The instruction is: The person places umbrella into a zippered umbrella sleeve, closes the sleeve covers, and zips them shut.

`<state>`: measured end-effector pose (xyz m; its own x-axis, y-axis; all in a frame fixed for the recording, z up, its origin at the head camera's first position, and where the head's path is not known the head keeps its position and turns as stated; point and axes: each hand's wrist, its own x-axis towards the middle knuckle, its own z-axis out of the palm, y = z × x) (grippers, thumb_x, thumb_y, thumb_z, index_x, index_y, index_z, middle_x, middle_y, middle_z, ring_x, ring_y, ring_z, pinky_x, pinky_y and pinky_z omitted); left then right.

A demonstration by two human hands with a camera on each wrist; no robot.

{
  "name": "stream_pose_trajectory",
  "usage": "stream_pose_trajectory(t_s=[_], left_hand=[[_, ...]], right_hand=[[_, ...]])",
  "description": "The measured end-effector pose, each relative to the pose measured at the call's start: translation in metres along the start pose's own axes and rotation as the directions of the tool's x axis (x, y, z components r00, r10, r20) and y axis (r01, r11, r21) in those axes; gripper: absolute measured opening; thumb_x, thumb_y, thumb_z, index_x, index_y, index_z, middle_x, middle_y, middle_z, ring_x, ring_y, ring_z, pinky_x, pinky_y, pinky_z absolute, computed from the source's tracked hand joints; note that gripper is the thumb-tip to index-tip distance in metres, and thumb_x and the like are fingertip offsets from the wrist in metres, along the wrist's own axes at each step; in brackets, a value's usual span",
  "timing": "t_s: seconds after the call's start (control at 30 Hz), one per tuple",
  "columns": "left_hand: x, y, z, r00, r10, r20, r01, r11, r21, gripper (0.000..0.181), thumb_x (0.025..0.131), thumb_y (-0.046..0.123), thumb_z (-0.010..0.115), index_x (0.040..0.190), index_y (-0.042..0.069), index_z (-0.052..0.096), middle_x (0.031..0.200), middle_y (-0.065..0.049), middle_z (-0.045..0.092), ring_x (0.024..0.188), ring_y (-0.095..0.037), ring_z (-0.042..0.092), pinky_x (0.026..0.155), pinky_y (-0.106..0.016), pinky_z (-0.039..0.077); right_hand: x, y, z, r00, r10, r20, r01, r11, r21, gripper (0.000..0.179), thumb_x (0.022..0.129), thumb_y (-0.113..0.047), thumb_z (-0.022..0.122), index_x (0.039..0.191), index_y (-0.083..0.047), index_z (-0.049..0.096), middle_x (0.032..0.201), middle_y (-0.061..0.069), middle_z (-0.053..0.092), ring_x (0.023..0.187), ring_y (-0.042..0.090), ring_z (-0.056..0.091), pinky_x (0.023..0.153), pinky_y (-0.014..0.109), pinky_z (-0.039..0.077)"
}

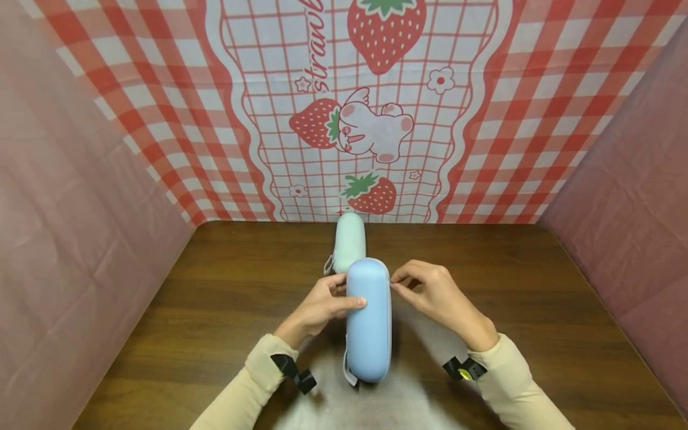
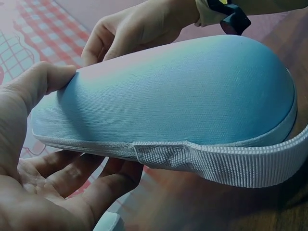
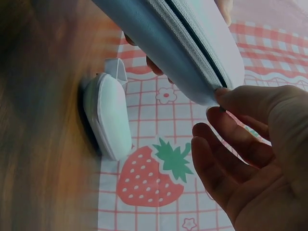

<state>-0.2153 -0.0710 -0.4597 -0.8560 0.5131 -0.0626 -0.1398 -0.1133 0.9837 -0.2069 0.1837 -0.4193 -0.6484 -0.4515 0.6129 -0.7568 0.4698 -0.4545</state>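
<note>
My left hand (image 1: 321, 304) grips a light blue zippered case (image 1: 368, 322) from its left side, thumb on the top face and fingers curled beneath, as the left wrist view shows. A pale fabric strap (image 2: 226, 163) hangs from the case's edge. At the far right edge of the case, my right hand (image 1: 435, 292) pinches with thumb and index finger at the end of the zipper (image 3: 204, 55); the small pull itself is mostly hidden by the fingertips. The right hand's other fingers are loosely bent beneath. In the right wrist view, the zipper line looks closed.
Behind the blue case, a mint green case (image 1: 350, 239) with a small strap lies on the brown wooden table (image 1: 242, 286). A red-and-white checked cloth with strawberries (image 1: 376, 119) hangs at the back. Pink fabric walls (image 1: 80, 209) stand on both sides.
</note>
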Motion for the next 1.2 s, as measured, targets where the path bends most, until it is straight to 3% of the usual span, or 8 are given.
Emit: stream_pose_trajectory(t_s=[0.33, 0.7, 1.2], left_hand=[[-0.0007, -0.0025, 0.0028, 1.0, -0.007, -0.004, 0.007, 1.0, 0.003, 0.068, 0.085, 0.013, 0.08, 0.144, -0.004, 0.053, 0.127, -0.021, 0.068, 0.103, -0.022, 0.069, 0.084, -0.041, 0.06], [-0.0006, -0.0059, 0.0006, 1.0, -0.004, -0.013, 0.003, 1.0, -0.023, 0.069, 0.086, 0.014, 0.079, 0.146, -0.005, 0.05, 0.131, -0.023, 0.065, 0.107, -0.024, 0.068, 0.086, -0.044, 0.059], [-0.0003, -0.005, -0.0028, 1.0, 0.012, -0.006, -0.012, 1.0, -0.029, 0.073, 0.082, 0.016, 0.082, 0.144, -0.006, 0.051, 0.127, -0.022, 0.067, 0.104, -0.025, 0.07, 0.086, -0.047, 0.06]], right_hand=[[-0.006, 0.0035, -0.0001, 1.0, 0.008, -0.01, -0.008, 1.0, -0.018, 0.021, 0.079, 0.007, 0.079, 0.086, -0.011, 0.072, 0.083, -0.002, 0.071, 0.069, 0.005, 0.064, 0.058, 0.025, 0.056], [-0.006, 0.006, 0.0017, 0.999, -0.041, 0.013, 0.041, 0.999, -0.022, 0.019, 0.079, 0.004, 0.08, 0.085, -0.012, 0.071, 0.08, -0.004, 0.069, 0.067, 0.002, 0.06, 0.057, 0.02, 0.052], [-0.0066, 0.0031, 0.0005, 0.997, -0.048, 0.066, 0.045, 0.998, 0.037, 0.021, 0.079, 0.003, 0.077, 0.084, -0.015, 0.069, 0.078, -0.008, 0.065, 0.066, 0.003, 0.057, 0.055, 0.019, 0.05]])
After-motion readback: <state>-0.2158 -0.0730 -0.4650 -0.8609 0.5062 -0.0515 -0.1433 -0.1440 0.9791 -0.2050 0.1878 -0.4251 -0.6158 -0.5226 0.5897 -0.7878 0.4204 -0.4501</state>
